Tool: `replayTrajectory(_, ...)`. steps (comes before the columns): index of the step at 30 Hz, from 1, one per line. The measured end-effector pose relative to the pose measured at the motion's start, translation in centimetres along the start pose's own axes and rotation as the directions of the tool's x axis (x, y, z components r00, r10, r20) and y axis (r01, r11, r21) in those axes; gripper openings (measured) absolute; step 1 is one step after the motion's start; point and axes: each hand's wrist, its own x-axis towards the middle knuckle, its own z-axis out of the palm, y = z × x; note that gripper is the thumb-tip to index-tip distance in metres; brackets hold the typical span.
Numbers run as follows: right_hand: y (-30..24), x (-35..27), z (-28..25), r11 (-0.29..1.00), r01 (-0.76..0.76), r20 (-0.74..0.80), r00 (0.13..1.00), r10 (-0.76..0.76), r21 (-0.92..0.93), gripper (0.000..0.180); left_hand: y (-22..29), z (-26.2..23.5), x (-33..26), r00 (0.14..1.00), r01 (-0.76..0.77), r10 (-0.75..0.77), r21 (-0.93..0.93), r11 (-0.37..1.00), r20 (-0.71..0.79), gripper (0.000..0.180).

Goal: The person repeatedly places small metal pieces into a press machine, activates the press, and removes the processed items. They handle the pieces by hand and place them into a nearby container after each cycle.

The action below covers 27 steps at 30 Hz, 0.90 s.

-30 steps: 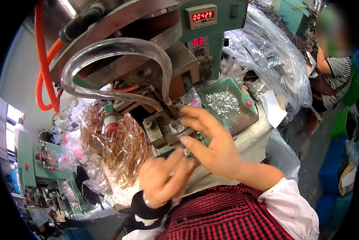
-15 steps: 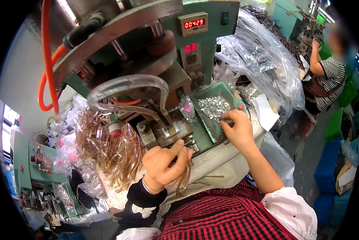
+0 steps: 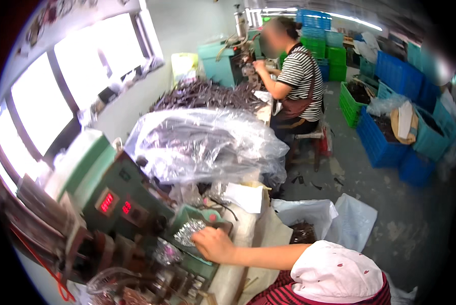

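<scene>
My right hand (image 3: 215,244) reaches over the near edge of a small green tray (image 3: 189,211). Its fingers are bent together at a pile of small silvery metal pieces (image 3: 188,232) in that tray. Blur and the angle hide what the fingertips pinch, if anything. Left of the tray stands the green press machine (image 3: 98,175) with red lit digits. A small clear bag with a pink patch (image 3: 167,252) lies between the tray and the press. My left hand is out of the picture.
A large clear plastic bag (image 3: 213,147) covers dark strips beyond the tray, near a white paper (image 3: 243,196). Farther off, a co-worker in a striped shirt (image 3: 301,84) sits at another machine. A white bag (image 3: 357,223) and blue crates (image 3: 383,137) stand on the floor at right.
The view has swung to the right and upward, so the left hand and the press's work area have left it or blurred. My right hand has moved onto the metal pieces.
</scene>
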Motion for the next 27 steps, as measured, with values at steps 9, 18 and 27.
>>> replayTrajectory(9, -1.0, 1.7, 1.6, 0.974, 0.002, -0.073, 0.997, 0.015, 0.228, 0.011, -8.3, 3.3, 2.2, 0.942, -0.334, 0.316, 0.420, 0.844, 0.114, 0.022)
replayTrajectory(18, -1.1, 1.3, -2.4, 0.962, -0.028, -0.112, 0.992, 0.060, 0.271, 0.011, -11.1, 3.6, 0.5, 0.967, 0.254, -0.241, -0.367, 0.895, 0.080, 0.028)
replayTrajectory(27, -11.1, 3.1, 1.5, 0.508, -0.320, 0.244, 0.946, 0.211, 0.800, 0.032, -6.0, 2.4, -0.5, 0.919, 0.299, -0.360, -0.879, 0.370, 0.161, 0.010)
